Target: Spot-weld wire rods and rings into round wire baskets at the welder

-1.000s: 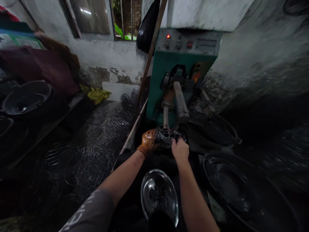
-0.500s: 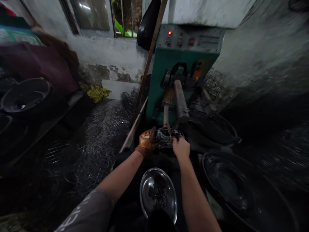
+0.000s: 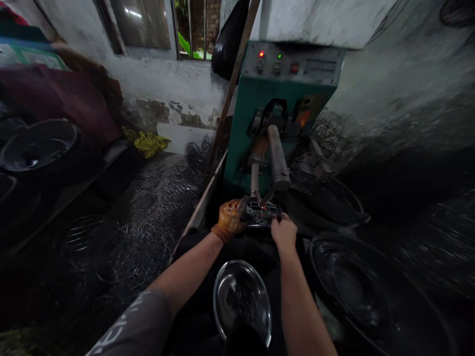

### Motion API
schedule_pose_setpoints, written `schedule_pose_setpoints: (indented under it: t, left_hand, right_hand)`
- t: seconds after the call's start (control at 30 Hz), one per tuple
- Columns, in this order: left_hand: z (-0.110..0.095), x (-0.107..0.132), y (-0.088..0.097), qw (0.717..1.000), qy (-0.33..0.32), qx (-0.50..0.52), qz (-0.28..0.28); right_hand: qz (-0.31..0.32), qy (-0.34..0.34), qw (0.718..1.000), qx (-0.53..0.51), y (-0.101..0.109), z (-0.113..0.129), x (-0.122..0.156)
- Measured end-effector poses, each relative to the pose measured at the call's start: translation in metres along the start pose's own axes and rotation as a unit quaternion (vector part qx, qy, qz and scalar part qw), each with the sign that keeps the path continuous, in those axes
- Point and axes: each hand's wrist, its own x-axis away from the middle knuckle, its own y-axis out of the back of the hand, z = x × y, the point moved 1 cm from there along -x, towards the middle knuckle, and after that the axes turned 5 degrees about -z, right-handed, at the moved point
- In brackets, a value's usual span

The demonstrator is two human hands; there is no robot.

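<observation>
From the head view, I observe the wire frame (image 3: 259, 223) at the lower front of the green machine (image 3: 243, 106), directly beneath the tips of its electrodes. My left hand (image 3: 230, 217), in an orange glove, is closed on the left end of the frame. My right hand (image 3: 284, 230), bare, grips the right end; its fingertips are partly hidden by the wires. A small orange glow (image 3: 264, 208) shows within the frame, where the lower arm (image 3: 254, 178) and the thicker upper arm (image 3: 277, 158) converge. On the control panel (image 3: 321, 66), one red lamp (image 3: 261, 54) and one green lamp (image 3: 279, 56) are lit. A steel bowl (image 3: 223, 289) is located below, between my forearms, and contains short dark pieces (image 3: 247, 301). Coiled wire (image 3: 141, 247) is heaped on the floor to the left; a large black basin (image 3: 411, 316) stands to the right.
</observation>
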Motion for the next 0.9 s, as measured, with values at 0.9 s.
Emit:
schedule_pose_setpoints:
  t: [0.9]
  left_hand:
    - [-0.010, -0.007, -0.003, 0.999, -0.020, 0.012, -0.041]
  right_hand:
    - [-0.041, -0.174, 0.955, -0.237, -0.037, -0.059, -0.028]
